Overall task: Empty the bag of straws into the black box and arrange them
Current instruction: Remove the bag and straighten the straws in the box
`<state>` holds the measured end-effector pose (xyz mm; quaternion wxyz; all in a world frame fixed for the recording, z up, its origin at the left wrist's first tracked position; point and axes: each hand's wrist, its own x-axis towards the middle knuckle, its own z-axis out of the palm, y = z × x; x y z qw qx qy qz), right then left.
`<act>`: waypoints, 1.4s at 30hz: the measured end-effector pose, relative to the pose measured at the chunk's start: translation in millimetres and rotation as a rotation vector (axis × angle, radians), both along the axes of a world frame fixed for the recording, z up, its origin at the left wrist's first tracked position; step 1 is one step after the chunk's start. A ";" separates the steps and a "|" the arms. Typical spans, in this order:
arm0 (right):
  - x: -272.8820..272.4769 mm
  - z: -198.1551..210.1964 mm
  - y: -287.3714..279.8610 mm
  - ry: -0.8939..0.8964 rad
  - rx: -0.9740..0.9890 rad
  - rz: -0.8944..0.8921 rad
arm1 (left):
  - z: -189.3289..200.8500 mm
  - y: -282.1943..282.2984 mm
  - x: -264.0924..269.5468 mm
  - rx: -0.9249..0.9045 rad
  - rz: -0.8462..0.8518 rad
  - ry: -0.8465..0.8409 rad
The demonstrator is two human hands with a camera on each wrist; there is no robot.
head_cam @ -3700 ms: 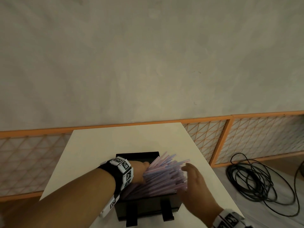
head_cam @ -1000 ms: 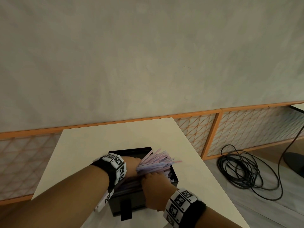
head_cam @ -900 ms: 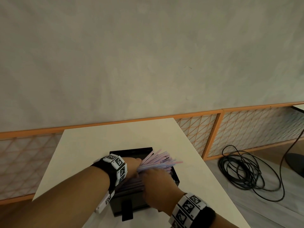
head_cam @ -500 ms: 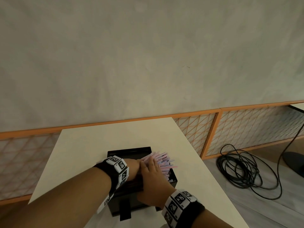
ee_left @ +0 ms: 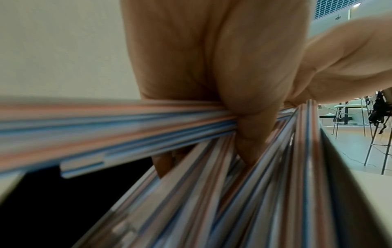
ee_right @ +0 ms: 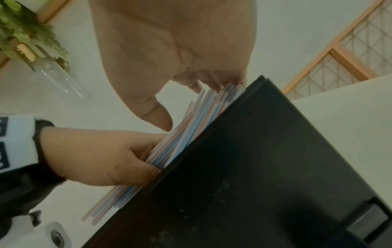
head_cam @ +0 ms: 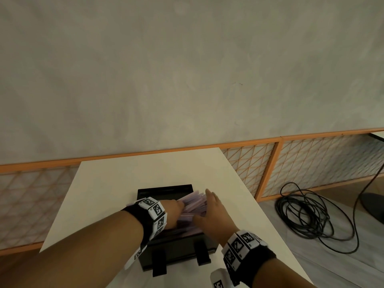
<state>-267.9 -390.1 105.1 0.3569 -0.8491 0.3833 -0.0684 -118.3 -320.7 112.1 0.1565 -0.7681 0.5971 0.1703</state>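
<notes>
A black box point(head_cam: 166, 189) stands on the white table point(head_cam: 124, 183), filled with a bundle of pink, blue and white striped straws point(head_cam: 194, 205) lying aslant. My left hand point(head_cam: 176, 208) reaches into the box from the left, and its fingers point(ee_left: 250, 134) curl round a bunch of the straws point(ee_left: 191, 193). My right hand point(head_cam: 212, 206) is flat at the right side of the box point(ee_right: 265, 167). Its straight fingertips point(ee_right: 216, 83) touch the straw ends point(ee_right: 224, 95). No bag is in view.
A coil of black cable point(head_cam: 307, 213) lies on the floor to the right of the table. An orange lattice fence point(head_cam: 311, 159) runs behind it under a plain wall. A plant in a glass vase point(ee_right: 53, 73) shows in the right wrist view.
My right hand has moved from on top of the straws to their right ends. The straws now stick out less past the box's right side. My left hand keeps its hold.
</notes>
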 end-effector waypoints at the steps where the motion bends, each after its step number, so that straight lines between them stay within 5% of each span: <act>1: 0.2 0.5 -0.6 -0.007 -0.017 -0.012 | 0.4 -0.7 0.6 0.001 -0.002 0.017; 5: 3.3 8.3 -3.8 0.054 -0.156 -0.018 | 5.0 2.4 3.2 -0.040 0.010 0.094; 11: 31.1 15.2 -7.3 0.335 -0.506 0.449 | 6.9 3.0 3.7 -0.086 0.015 0.140; 14: 37.6 8.5 -11.5 0.464 -0.573 0.522 | 8.1 3.5 5.5 -0.146 0.032 0.161; 22: 29.1 -4.4 -24.8 0.357 -0.646 0.571 | 13.8 12.3 17.0 -0.261 0.112 0.189; 29: 24.4 11.7 -27.4 0.343 -0.622 0.612 | 12.9 10.6 14.8 -0.137 0.044 0.050; 36: 21.6 36.1 -3.2 0.118 -0.778 0.618 | 15.5 2.0 4.0 -0.007 -0.025 0.069; 42: 11.2 22.1 48.1 0.379 -0.692 0.810 | 2.7 -10.0 -2.0 0.063 -0.045 -0.078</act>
